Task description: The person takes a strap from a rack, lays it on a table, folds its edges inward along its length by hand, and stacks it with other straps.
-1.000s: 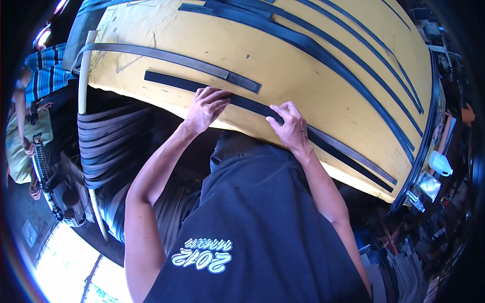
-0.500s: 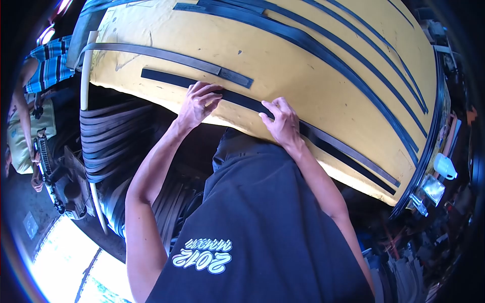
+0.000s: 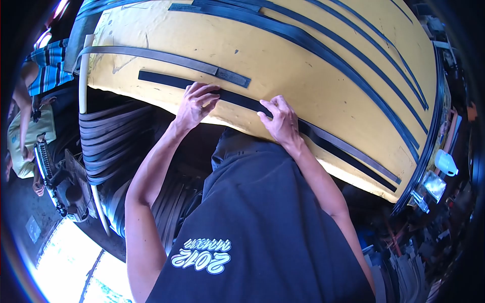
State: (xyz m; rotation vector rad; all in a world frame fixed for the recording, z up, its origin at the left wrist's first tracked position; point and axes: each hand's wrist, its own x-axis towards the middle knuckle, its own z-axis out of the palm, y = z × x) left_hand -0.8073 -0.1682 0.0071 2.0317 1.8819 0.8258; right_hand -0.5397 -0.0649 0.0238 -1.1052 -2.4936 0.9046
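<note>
A long black rubber-like strip [image 3: 164, 79] lies along the near edge of the yellow tabletop [image 3: 283, 60]. My left hand [image 3: 196, 107] has its curled fingers and thumb on the strip's left half. Further right, my right hand [image 3: 279, 119] pinches the same strip near its middle, fingers bent over it. Beyond my right hand, the strip runs on beside a greyer strip length [image 3: 353, 154] toward the right corner. Just above my left hand lies the end of another grey strip [image 3: 232, 77], which trails off over the table's left side.
Several dark strips [image 3: 323, 48] stretch across the table's far part. A thick bundle of strips hangs from a pale pole [image 3: 84, 76] at left. Another person in a blue striped garment [image 3: 53, 65] is beside a machine [image 3: 65, 187]. A white jug [image 3: 445, 162] stands at right.
Both hands keep almost the same place on the black strip. The view shifts slightly, and the other person's arm at the left has moved a little.
</note>
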